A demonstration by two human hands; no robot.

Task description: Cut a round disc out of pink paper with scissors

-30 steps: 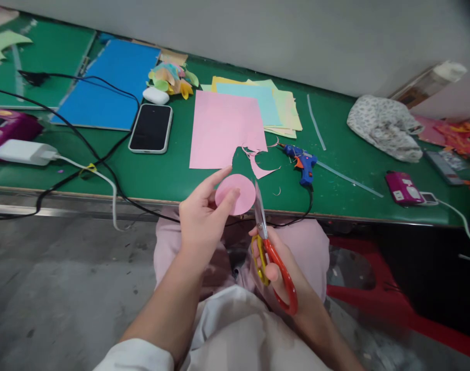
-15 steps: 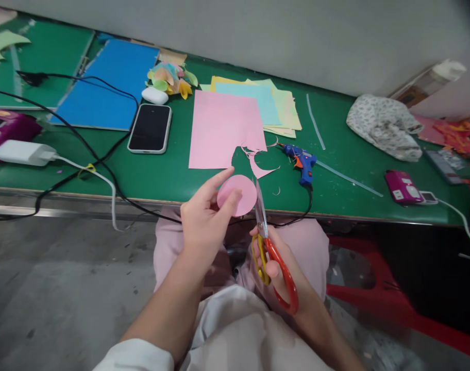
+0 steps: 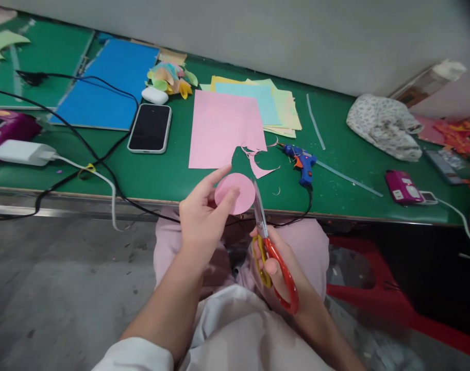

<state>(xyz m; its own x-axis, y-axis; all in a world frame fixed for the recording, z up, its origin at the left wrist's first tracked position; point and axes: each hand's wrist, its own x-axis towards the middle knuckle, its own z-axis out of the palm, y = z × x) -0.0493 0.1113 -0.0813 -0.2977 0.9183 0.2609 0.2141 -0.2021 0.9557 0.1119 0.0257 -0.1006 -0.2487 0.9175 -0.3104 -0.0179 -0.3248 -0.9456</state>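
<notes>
Between thumb and fingers, my left hand (image 3: 202, 216) pinches a round pink paper disc (image 3: 240, 200) above the table's front edge. My right hand (image 3: 283, 260) grips scissors (image 3: 283, 273) with one red and one yellow handle loop, blades pointing up and away from me. The blades lie close to the disc's right edge; a slight gap shows between them and the paper. Beyond the hands lies a pink sheet (image 3: 225, 123) with a curved cutout at its lower right corner. Curled pink scraps (image 3: 262, 166) rest beside it.
A blue glue gun (image 3: 305, 166) with a clear glue stick lies right of the scraps. Coloured sheets (image 3: 287, 105) are stacked behind the pink one. To the left are a phone (image 3: 150, 129), a white case (image 3: 154, 95), paper petals (image 3: 173, 77) and black cables (image 3: 80, 139). A cloth bundle (image 3: 378, 123) sits at right.
My left hand and the disc have shifted slightly left and up, away from the blades. The scissors have barely moved.
</notes>
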